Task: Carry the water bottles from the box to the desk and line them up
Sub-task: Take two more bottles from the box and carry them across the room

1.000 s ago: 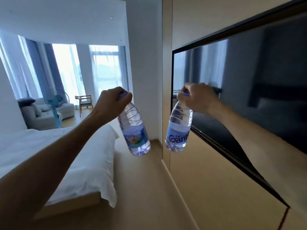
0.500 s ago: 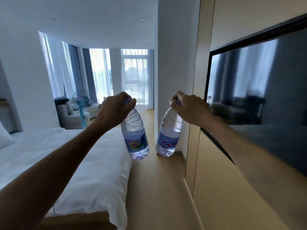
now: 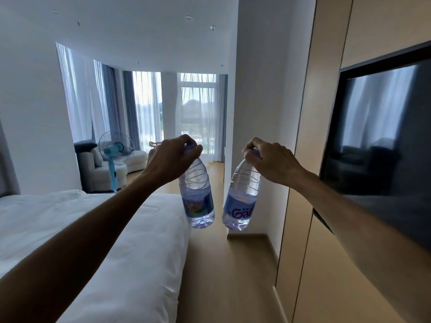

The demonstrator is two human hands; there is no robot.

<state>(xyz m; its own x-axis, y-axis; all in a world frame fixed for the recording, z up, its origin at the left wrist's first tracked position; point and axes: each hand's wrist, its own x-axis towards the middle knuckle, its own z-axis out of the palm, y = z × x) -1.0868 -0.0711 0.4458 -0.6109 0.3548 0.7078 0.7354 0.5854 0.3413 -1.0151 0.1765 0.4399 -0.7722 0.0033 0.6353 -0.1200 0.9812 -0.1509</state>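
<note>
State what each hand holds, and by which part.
The left hand grips one water bottle by its cap and neck; the right hand grips another water bottle the same way. Both hang in the air.

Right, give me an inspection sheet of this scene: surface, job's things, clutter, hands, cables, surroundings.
Surface: no desk or box in view; wood floor runs between the bed and the wall.
Job's things: two water bottles, left bottle and right bottle, both hanging in the air, close together, apart from each other.
Clutter: nothing seen.
Hands: left hand grips its bottle at the cap; right hand does the same.
Cables: nothing seen.
Surroundings: white bed on the left, dark wall screen on the right, blue fan, sofa and curtained windows ahead.
</note>
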